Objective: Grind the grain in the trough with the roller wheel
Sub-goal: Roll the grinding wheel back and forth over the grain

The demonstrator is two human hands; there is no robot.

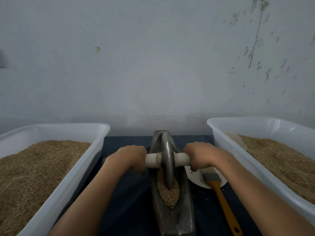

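Metal roller wheel (167,160) between left hand (131,157) and right hand (202,156)

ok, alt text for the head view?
Both hands, left hand and right hand, grip the roller wheel handles, wheel standing in the grain-filled trough. Grain tubs flank it; a brush lies right.

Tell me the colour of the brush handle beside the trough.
Orange-yellow: the brush handle shows plainly in the head view, right of the trough.
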